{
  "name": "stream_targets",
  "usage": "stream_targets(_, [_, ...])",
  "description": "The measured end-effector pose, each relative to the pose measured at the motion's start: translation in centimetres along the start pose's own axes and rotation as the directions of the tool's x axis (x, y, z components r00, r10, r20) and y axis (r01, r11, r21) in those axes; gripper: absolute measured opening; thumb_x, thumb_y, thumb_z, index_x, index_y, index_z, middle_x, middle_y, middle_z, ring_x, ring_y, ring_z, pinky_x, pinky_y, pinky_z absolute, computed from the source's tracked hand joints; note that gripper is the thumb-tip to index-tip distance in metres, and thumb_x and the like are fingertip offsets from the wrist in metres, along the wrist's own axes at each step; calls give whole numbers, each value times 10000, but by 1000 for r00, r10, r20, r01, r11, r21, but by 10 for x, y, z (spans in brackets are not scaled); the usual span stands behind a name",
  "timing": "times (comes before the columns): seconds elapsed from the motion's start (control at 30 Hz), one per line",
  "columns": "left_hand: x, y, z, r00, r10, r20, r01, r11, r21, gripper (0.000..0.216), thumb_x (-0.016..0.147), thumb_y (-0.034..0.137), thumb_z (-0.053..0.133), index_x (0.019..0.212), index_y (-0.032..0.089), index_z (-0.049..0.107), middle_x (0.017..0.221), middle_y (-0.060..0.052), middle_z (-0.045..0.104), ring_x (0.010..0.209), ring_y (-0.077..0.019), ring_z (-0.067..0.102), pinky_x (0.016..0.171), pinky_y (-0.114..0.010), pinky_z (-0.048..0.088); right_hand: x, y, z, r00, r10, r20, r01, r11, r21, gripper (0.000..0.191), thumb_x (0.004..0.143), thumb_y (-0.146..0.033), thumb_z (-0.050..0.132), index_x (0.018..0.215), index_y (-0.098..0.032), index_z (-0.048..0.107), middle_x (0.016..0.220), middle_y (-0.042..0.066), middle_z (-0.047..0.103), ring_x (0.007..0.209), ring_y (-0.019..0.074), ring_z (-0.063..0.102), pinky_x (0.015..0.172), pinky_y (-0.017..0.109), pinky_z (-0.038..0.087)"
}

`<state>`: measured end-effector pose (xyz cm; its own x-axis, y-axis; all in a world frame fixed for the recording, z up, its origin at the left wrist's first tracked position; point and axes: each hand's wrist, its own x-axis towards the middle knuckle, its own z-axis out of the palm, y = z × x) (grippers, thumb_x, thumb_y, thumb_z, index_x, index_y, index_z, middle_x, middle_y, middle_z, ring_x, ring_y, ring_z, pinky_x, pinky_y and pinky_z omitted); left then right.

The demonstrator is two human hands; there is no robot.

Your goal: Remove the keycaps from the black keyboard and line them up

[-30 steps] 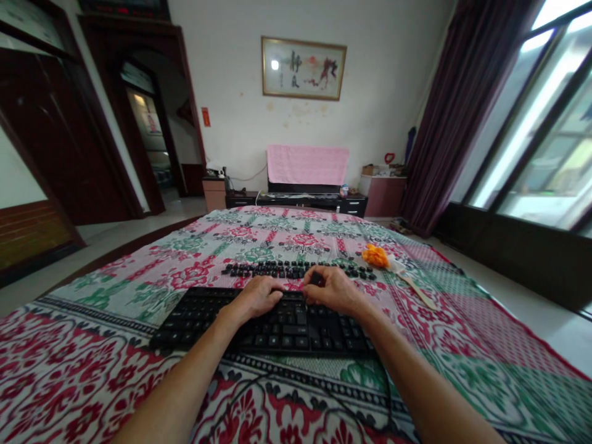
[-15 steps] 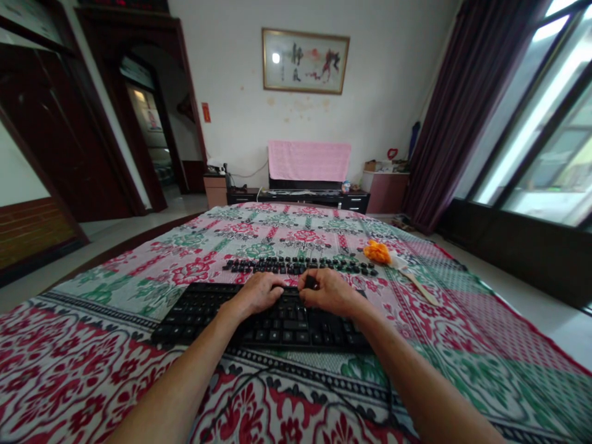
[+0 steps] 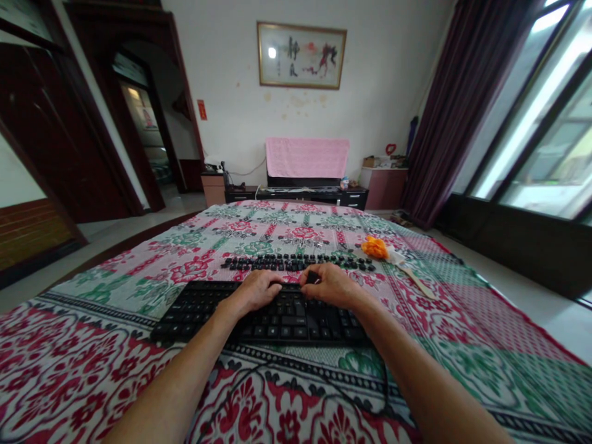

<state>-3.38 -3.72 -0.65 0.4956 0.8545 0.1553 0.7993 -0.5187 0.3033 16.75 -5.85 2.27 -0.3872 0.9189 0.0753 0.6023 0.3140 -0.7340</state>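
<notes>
"Black keyboard point(image 3: 294, 321) touched?"
"By the left hand point(image 3: 256, 290); its grip can't be told. 1 dark piece point(image 3: 313, 277) is pinched by the right hand point(image 3: 330, 285) near the keyboard's far edge."
"Loose keys point(image 3: 292, 266)?"
"Laid beyond the keyboard."

The long black keyboard point(image 3: 185, 311) looks like smooth plastic. The red-and-green flowered cover point(image 3: 83, 370) looks like dull cloth. The flat pink towel point(image 3: 305, 158) looks fuzzy.
</notes>
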Motion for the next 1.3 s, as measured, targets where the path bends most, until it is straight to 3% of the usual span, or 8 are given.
stream_targets(0.17, [-1,1,0,1000,0,-8,0,1000,8,306,780,263,409,976,253,644,950,10,663,881,-147,584,759,-218,409,-2,0,-4,999,-31,41,33,999,-34,199,748,-294,469,761,-142,597,597,23,611,527,94,536,491,185,376])
stream_targets(0.37, [-2,4,-2,1000,17,-7,-17,1000,7,312,778,251,403,975,233,644,946,-3,662,869,-152,589,743,-223,417,-8,0,-14,970,-98,224,76,992,105,212,749,-306,476,830,-149,594,643,0,599,546,87,526,506,183,379])
stream_targets(0.53, [-2,4,-1,1000,15,-13,-15,1000,0,318,778,246,399,985,238,641,957,4,662,876,-147,590,756,-219,418,-9,1,-21,958,-198,206,190,980,57,190,701,-240,521,833,-166,637,674,-23,592,606,88,503,579,194,374])
stream_targets(0.7, [-1,1,0,1000,13,-15,-13,1000,9,321,774,251,404,992,240,638,965,3,662,886,-150,589,774,-226,417,-8,-2,-20,955,-215,206,219,976,2,205,702,-234,515,843,-165,647,685,-29,582,626,91,482,584,188,352])
stream_targets(0.9, [-2,4,0,1000,24,-17,-23,999,28,327,778,254,393,990,228,641,974,-7,658,888,-152,588,775,-231,421,-8,-2,-18,926,-279,253,273,960,60,209,715,-226,494,847,-161,642,683,-32,566,595,81,450,562,186,331])
stream_targets(1.17, [-2,5,-2,1000,2,-8,-1,1000,29,325,775,239,392,989,236,637,978,0,658,886,-150,590,779,-230,421,-7,-1,-13,955,-223,196,219,975,43,211,696,-218,503,831,-145,648,617,-32,546,540,71,418,529,181,322])
stream_targets(1.3, [-3,7,-3,1000,-1,-6,1,999,37,321,773,246,398,984,230,640,975,-4,658,886,-151,588,789,-231,418,-8,-4,-14,938,-267,219,265,964,40,210,696,-221,498,821,-150,652,632,-35,548,561,72,423,550,182,323])
